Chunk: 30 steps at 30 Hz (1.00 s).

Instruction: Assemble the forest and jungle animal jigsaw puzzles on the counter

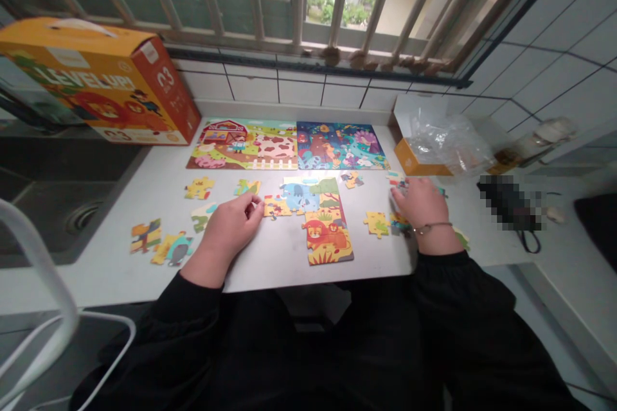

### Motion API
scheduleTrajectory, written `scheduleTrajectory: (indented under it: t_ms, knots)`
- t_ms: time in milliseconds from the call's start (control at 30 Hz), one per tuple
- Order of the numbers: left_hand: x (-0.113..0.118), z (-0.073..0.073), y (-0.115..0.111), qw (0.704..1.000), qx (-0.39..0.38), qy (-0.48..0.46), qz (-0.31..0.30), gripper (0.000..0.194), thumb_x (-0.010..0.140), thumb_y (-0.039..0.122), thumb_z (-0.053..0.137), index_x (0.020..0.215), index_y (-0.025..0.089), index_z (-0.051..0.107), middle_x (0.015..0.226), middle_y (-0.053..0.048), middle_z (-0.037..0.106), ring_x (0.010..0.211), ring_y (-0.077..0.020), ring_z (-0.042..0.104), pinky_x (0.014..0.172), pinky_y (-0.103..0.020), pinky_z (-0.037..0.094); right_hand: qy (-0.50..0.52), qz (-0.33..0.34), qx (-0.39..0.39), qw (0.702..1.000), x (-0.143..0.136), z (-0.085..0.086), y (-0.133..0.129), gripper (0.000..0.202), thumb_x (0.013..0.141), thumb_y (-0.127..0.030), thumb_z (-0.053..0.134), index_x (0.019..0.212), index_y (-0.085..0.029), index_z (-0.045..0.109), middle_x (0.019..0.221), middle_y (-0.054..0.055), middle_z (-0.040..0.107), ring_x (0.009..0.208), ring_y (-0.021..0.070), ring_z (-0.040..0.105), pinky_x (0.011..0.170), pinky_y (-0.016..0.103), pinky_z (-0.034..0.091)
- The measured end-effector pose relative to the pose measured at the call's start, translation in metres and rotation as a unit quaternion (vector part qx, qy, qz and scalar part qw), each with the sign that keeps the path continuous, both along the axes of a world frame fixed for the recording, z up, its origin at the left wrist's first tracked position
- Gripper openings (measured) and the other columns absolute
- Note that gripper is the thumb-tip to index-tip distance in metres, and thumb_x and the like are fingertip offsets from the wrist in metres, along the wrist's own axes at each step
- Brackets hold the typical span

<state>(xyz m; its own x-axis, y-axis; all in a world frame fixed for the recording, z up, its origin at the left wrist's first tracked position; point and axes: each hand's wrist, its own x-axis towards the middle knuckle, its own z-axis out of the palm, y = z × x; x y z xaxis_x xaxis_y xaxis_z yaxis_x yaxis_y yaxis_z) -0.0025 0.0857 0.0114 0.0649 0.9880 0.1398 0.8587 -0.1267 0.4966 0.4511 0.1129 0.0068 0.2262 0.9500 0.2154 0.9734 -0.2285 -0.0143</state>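
Observation:
My left hand (pixel 232 225) is closed, thumb and index finger together at the left edge of a yellow puzzle piece (pixel 278 207). That piece lies against a partly joined animal puzzle (pixel 328 237) showing elephants above and lions below. On the right, my right hand (pixel 424 205) rests over loose pieces with its fingers bent down and slightly apart; some fingertips are hidden. Just left of it lies a yellow-green puzzle piece (pixel 376 224). A blue-and-yellow piece (pixel 399 223) is partly under the hand. Near my left wrist is a green puzzle piece (pixel 201 217).
Two joined puzzles, a farm scene (pixel 270 148) and a dark-blue night scene (pixel 342 146), lie along the wall. An orange puzzle box (pixel 96 83) stands left beside the sink (pixel 43 205). An open box (pixel 419 164) with clear plastic, a bottle (pixel 525 144) and more loose pieces (pixel 146 236) lie around.

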Motion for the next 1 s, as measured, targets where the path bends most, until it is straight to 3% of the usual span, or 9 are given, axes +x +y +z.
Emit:
scheduleTrajectory:
  t_ms: [167,333,467,567,867,1000]
  knots:
    - [0.002,0.000,0.000,1.000,-0.023,0.007,0.004,0.028,0.099,0.044,0.055,0.108,0.025,0.074,0.080,-0.003,0.075,0.072,-0.0239,0.068,0.068,-0.034,0.041,0.000,-0.025,-0.062,0.998,0.019,-0.012,0.027,0.048,0.106,-0.050,0.060,0.119,-0.008,0.080,0.116,0.027,0.075,0.110,0.0364,0.069,0.091,0.043,0.052]
    - [0.001,-0.002,0.002,0.999,-0.031,0.004,0.003,0.030,0.099,0.044,0.056,0.114,0.025,0.073,0.082,-0.002,0.075,0.074,-0.0234,0.069,0.069,-0.033,0.042,0.022,0.021,-0.028,0.999,0.030,-0.022,0.033,0.044,0.107,-0.050,0.062,0.122,-0.013,0.080,0.115,0.021,0.073,0.111,0.0325,0.067,0.094,0.040,0.051]
    - [0.001,-0.003,0.003,0.999,-0.031,0.019,-0.002,0.041,0.102,0.045,0.055,0.131,0.022,0.073,0.083,-0.003,0.075,0.075,-0.0242,0.069,0.067,-0.034,0.040,0.032,0.033,-0.017,0.999,0.032,-0.025,0.032,0.042,0.106,-0.050,0.065,0.117,-0.013,0.080,0.112,0.020,0.073,0.109,0.0328,0.066,0.094,0.041,0.052]
    - [0.001,-0.002,0.002,0.998,-0.038,0.041,-0.009,0.047,0.103,0.045,0.056,0.141,0.022,0.072,0.086,-0.005,0.077,0.077,-0.0258,0.070,0.066,-0.034,0.039,0.037,0.032,-0.007,0.999,0.031,-0.027,0.032,0.042,0.105,-0.050,0.065,0.113,-0.012,0.081,0.109,0.021,0.073,0.107,0.0339,0.066,0.093,0.043,0.052]
    - [0.005,0.003,-0.001,0.995,-0.053,0.083,-0.034,0.047,0.104,0.048,0.059,0.142,0.027,0.074,0.087,-0.005,0.077,0.079,-0.0270,0.072,0.065,-0.034,0.039,0.077,0.034,0.015,0.996,0.027,-0.031,0.028,0.045,0.106,-0.051,0.061,0.113,-0.010,0.078,0.111,0.024,0.072,0.112,0.0365,0.063,0.099,0.048,0.050]
    - [0.006,0.003,-0.001,0.995,-0.053,0.078,-0.044,0.045,0.104,0.048,0.060,0.141,0.026,0.073,0.088,-0.004,0.077,0.079,-0.0263,0.072,0.067,-0.034,0.040,0.114,0.058,0.056,0.990,0.003,-0.023,0.021,0.042,0.107,-0.051,0.059,0.113,-0.013,0.076,0.109,0.021,0.071,0.109,0.0361,0.064,0.098,0.048,0.051]
